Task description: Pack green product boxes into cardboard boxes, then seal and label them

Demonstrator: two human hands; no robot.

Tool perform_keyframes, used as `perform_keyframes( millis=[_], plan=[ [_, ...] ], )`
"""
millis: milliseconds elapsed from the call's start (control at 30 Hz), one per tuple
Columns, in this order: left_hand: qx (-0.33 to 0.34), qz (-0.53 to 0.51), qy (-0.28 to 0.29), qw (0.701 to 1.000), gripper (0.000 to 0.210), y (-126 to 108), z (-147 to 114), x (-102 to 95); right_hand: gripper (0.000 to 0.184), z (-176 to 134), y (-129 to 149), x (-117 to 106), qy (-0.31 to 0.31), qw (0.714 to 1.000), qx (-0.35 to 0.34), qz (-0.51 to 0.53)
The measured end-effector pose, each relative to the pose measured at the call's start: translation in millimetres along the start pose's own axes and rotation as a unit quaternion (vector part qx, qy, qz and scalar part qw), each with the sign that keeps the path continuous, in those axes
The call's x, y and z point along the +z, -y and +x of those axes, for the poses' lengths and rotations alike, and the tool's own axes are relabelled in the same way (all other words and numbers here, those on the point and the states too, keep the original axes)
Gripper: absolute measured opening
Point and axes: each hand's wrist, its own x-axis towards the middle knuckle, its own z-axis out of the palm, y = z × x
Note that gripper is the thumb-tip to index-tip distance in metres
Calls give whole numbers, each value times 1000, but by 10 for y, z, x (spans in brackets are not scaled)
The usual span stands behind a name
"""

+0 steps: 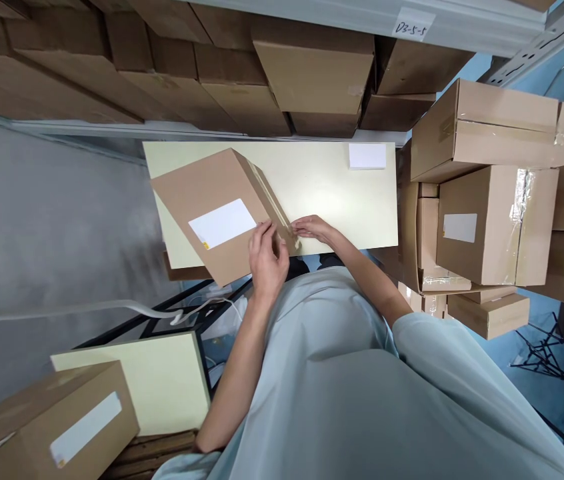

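A closed cardboard box lies at an angle on the pale tabletop. A white label with a small yellow mark is on its upper face. Tape runs along the narrow side facing right. My left hand rests on the box near its right edge, beside the label, with the fingers bent and the thumb apart. At the near end of the taped side, my right hand touches the box with its fingers stretched out. Its fingertips partly hide the tape there.
A stack of white labels lies at the table's back right. Shelved boxes line the far side, and stacked cartons stand on the right. Another labelled box sits lower left by a second pale board. A white cable crosses the left.
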Motion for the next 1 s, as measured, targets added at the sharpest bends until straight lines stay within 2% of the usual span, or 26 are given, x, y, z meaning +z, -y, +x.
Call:
perform_keyframes(
  millis=[233,467,600,800,900,1000],
  plan=[
    [10,15,4,1000,48,13,-8,22,10,-29,-89,34,-26,997,-66,3],
    [16,16,-6,1000,46,41,-53,85,21,-176,-324,-42,-51,988,-97,111],
    [20,12,-5,1000,48,75,-75,108,20,-6,-427,153,-65,981,-105,148],
    [14,-5,7,1000,52,135,-99,133,17,229,-527,514,-125,979,-136,90],
    [11,-1,11,1000,54,119,-106,169,34,220,-523,562,-164,975,-125,82],
    [8,-14,14,1000,57,99,-94,152,52,132,-427,520,-203,972,-112,41]
  ],
)
